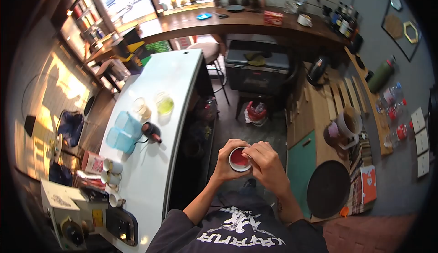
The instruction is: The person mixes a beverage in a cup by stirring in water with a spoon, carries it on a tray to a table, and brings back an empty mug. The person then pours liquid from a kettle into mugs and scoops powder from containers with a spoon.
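Observation:
My left hand (225,162) is wrapped around a small white-rimmed cup (239,159), seen from above in front of my chest. Something red shows inside it, with a paler patch at the lower edge. My right hand (267,164) is closed at the cup's right rim, its thumb and fingertips pinched over the opening. Whatever those fingers hold, if anything, is hidden or too small to name. Both hands are above the floor, between the white counter (182,77) and the wooden cabinet side.
On the white counter stand a blue divided container (124,132), a glass with green contents (164,105), a dark handled device (151,132) and several mugs (112,165). To the right are a round black tray (328,189), a pitcher (350,123) and a kettle (318,70). A cooler (258,73) sits ahead.

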A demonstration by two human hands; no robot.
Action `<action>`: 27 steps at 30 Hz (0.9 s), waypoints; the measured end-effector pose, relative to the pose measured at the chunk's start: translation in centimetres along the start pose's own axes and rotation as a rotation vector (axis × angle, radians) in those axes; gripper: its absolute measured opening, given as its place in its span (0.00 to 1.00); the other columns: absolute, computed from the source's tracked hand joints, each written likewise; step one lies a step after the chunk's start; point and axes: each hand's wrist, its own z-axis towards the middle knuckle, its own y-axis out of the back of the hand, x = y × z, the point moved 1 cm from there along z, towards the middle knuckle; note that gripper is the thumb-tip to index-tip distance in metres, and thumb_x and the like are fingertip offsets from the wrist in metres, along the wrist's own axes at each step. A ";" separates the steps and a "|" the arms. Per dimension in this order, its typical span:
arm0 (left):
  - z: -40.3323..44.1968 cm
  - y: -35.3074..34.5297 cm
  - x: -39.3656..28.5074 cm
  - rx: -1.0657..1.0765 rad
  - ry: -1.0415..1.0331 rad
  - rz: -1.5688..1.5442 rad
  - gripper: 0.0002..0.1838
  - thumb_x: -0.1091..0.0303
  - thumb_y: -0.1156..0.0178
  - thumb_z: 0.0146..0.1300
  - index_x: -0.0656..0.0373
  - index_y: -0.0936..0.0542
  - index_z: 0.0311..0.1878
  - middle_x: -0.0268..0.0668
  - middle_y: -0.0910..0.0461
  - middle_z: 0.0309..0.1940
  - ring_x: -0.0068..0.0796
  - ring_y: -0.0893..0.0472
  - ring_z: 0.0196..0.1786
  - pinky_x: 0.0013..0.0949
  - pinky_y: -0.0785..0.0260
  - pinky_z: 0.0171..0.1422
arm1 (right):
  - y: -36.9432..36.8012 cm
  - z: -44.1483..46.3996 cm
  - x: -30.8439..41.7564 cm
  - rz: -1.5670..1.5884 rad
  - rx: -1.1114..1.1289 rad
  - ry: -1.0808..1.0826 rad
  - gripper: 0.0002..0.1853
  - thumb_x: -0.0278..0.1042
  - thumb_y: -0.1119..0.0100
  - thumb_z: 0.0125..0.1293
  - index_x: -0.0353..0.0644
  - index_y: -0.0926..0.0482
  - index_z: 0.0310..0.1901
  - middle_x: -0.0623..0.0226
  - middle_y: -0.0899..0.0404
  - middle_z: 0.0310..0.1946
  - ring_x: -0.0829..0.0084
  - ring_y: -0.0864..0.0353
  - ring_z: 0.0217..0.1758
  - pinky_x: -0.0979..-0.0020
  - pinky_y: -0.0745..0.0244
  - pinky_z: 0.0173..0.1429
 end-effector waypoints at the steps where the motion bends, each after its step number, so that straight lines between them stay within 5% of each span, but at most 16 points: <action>1: -0.7 1.3 -0.2 -0.032 0.023 0.022 0.33 0.69 0.20 0.34 0.61 0.20 0.50 0.41 0.16 0.48 0.42 0.18 0.51 0.41 0.25 0.58 | -1.2 0.6 0.7 0.039 0.016 0.012 0.13 0.15 0.40 0.53 0.36 0.21 0.41 0.58 0.20 0.36 0.54 0.22 0.41 0.57 0.30 0.47; 10: -8.8 13.5 -3.2 -0.241 0.101 0.145 0.33 0.66 0.19 0.37 0.60 0.20 0.50 0.42 0.17 0.48 0.39 0.16 0.51 0.39 0.23 0.57 | -10.9 2.6 7.9 0.194 0.406 0.169 0.19 0.15 0.37 0.47 0.37 0.23 0.44 0.59 0.23 0.38 0.56 0.23 0.45 0.59 0.29 0.52; 16: -15.7 19.4 -5.8 -0.369 0.210 0.339 0.33 0.68 0.18 0.36 0.57 0.20 0.49 0.39 0.17 0.47 0.40 0.17 0.49 0.40 0.24 0.53 | -19.0 3.4 11.9 0.253 0.421 0.195 0.18 0.15 0.35 0.50 0.37 0.21 0.44 0.60 0.21 0.36 0.56 0.23 0.41 0.58 0.29 0.48; 27: -24.6 26.9 -6.5 -0.770 0.450 0.432 0.34 0.66 0.17 0.35 0.55 0.21 0.50 0.39 0.18 0.44 0.42 0.17 0.47 0.41 0.23 0.53 | -29.4 5.3 17.5 0.454 0.798 0.351 0.19 0.14 0.39 0.48 0.35 0.22 0.45 0.56 0.23 0.38 0.51 0.23 0.46 0.54 0.26 0.51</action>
